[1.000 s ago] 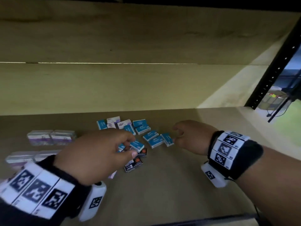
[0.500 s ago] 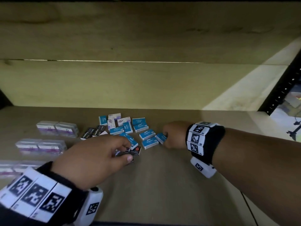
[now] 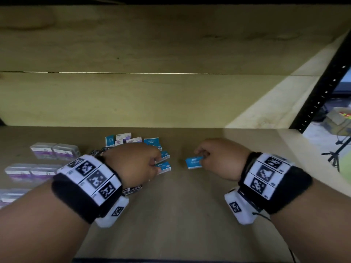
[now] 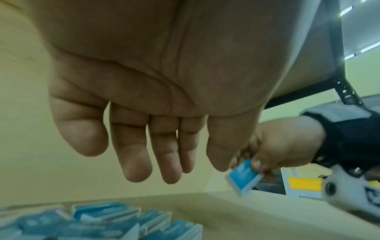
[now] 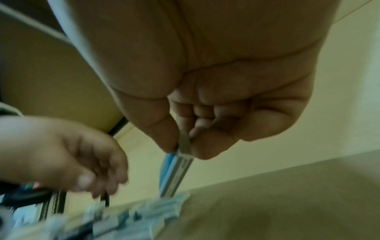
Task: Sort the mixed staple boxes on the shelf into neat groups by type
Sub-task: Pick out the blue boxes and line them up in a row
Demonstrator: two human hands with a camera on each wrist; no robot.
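Above wooden shelf (image 3: 190,215), right hand (image 3: 220,158) fingers pinch blue staple box (image 3: 194,162); left hand (image 4: 154,97) fingers hang loosely extended, empty.

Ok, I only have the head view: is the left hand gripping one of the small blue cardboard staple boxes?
Observer: No. Left wrist view: the left hand has straight fingers, holding nothing, above the loose blue staple boxes.
Operator: Is the right hand's box resting on the shelf?
Observer: No. Right wrist view: the right hand pinches the held blue box by one end, thumb against forefinger; it hangs above the brown shelf board.
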